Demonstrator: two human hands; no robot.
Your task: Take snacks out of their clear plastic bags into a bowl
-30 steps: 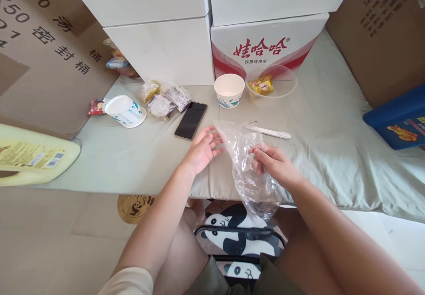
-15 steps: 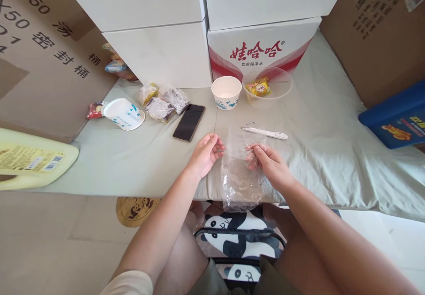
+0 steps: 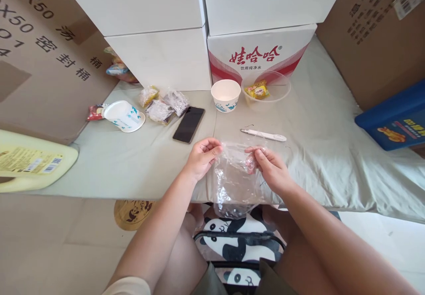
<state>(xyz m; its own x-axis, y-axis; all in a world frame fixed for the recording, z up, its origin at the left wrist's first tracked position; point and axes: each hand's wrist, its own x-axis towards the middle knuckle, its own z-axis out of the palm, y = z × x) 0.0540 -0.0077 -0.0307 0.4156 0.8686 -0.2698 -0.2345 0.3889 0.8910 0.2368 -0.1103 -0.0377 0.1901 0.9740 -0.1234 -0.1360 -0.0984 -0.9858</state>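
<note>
From where I'm standing, both hands are on one clear plastic bag (image 3: pixel 237 182), held up at the near edge of the cloth-covered surface (image 3: pixel 315 153), its lower end hanging approx. over the edge. L hand (image 3: pixel 202 157): thumb and forefinger pressed together on the bag's top L corner. R hand (image 3: pixel 271 167): thumb and index clamped on the film near the top R, other fingers curled, some seen thru the plastic.

Step in hand, I'd judge: stretching the top edge flat btwn the two pinches, prob. to find or work the mouth. Next move seems to call for a firm L grip while the R fingertips part the layers w/o tearing (thin stuff, clings to itself). Can't tell if the mouth is open yet.

Just beyond the bag, apart from it, lies a slim white tool (image 3: pixel 264 135), maybe a cutter. Phone (image 3: pixel 188 125) is nr the L hand, not touched; paper bowl (image 3: pixel 226 98) stands upright farther back.
</note>
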